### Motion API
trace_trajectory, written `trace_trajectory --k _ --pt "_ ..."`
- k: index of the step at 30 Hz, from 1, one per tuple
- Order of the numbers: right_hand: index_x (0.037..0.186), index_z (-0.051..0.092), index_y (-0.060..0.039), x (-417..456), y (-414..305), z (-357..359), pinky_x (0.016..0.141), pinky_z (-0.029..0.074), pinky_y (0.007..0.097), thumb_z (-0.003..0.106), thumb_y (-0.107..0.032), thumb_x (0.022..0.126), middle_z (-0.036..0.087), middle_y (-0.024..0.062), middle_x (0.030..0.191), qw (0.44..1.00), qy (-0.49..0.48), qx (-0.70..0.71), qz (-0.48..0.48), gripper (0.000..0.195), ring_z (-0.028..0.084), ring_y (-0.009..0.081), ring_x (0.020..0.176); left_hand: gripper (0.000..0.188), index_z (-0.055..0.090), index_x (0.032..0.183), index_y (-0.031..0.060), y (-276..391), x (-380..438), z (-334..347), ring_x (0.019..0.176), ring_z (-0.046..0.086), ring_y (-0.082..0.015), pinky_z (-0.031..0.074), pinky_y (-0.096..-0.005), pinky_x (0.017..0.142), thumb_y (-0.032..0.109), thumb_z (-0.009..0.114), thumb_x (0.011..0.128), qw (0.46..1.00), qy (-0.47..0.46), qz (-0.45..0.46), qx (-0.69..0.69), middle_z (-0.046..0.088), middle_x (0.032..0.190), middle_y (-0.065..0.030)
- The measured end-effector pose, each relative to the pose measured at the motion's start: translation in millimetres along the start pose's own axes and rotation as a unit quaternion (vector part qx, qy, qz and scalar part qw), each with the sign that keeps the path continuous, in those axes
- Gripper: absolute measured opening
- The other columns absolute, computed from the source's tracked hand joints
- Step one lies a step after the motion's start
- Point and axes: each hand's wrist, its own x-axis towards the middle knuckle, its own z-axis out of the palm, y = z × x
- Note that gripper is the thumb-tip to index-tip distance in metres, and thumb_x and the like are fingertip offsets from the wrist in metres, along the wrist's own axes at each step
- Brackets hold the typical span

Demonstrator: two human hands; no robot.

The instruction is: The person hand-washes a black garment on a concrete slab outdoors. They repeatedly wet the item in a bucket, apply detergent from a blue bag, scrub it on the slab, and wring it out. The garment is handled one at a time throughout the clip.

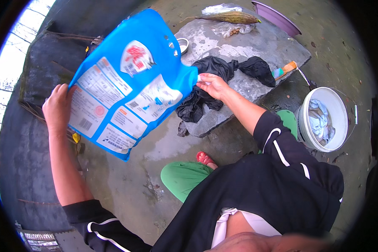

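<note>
A large blue plastic pouch (138, 85) with a spout, likely a laundry detergent refill, is held up tilted before me. Its printed panels face me. My left hand (57, 108) grips its lower left edge. At the white spout (198, 78) on the right corner, my right hand (212, 85) pinches with thumb and fingers. Whether the spout bears a cap cannot be made out. Just beyond and below my right hand, a crumpled black garment (255, 71) lies across a grey stone slab (280, 47). Part of the cloth hangs over the slab's near edge.
On the slab lie a brownish ridged gourd (230, 18), a clear plastic bag (220, 30), a small round container (183, 45) and an orange-handled brush-like tool (286, 70). A purple basin (277, 17) leans behind. A white bucket (341, 118) holds wet cloth (318, 116) at right.
</note>
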Motion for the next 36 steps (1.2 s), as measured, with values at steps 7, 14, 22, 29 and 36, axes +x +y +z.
trace_trajectory --k 7,14,22,29,36 --pt "0.101 0.056 0.0033 21 17 -6 0.085 0.052 0.0368 0.057 -0.003 0.087 0.06 0.0146 0.1 0.998 0.055 0.002 0.022 0.016 0.06 0.0243 0.093 0.022 0.055 0.08 0.0084 -1 1 -1 0.066 0.061 -0.0271 0.05 -0.0368 0.058 0.028 0.056 0.09 1.0 -0.02 0.015 0.01 0.057 0.075 -0.0081" --pt "0.1 0.057 0.0029 31 18 -11 0.084 0.052 0.0364 0.057 -0.004 0.088 0.061 0.0145 0.099 0.998 0.041 -0.016 0.035 0.014 0.061 0.0246 0.091 0.023 0.053 0.078 0.008 -3 -1 -2 0.067 0.061 -0.0281 0.05 -0.0368 0.058 0.028 0.055 0.09 1.0 -0.016 0.004 0.025 0.056 0.075 -0.0082" --pt "0.1 0.056 0.0023 21 25 -3 0.082 0.053 0.0346 0.057 -0.004 0.088 0.06 0.0144 0.1 0.998 0.051 -0.001 0.023 0.014 0.06 0.0239 0.091 0.026 0.052 0.078 0.0072 -8 -3 -4 0.068 0.061 -0.0308 0.049 -0.0384 0.059 0.03 0.054 0.09 1.0 -0.014 -0.005 0.02 0.056 0.076 -0.0092" --pt "0.101 0.057 0.001 25 13 7 0.08 0.053 0.0338 0.057 -0.005 0.088 0.061 0.013 0.1 1.0 0.006 0.021 -0.021 0.015 0.06 0.0219 0.088 0.027 0.052 0.08 0.0059 -15 -13 5 0.072 0.06 -0.0333 0.047 -0.0399 0.059 0.031 0.054 0.09 0.999 -0.004 -0.035 0.002 0.058 0.08 -0.0099" --pt "0.102 0.054 0.0015 26 8 3 0.076 0.053 0.0351 0.05 -0.032 0.095 0.06 0.0139 0.098 0.992 0.062 0.105 0.016 0.034 0.06 0.0235 0.086 0.027 0.052 0.08 0.0053 -9 -14 4 0.071 0.059 -0.0336 0.047 -0.0395 0.059 0.031 0.054 0.09 0.999 -0.023 -0.039 -0.013 0.057 0.08 -0.0099"
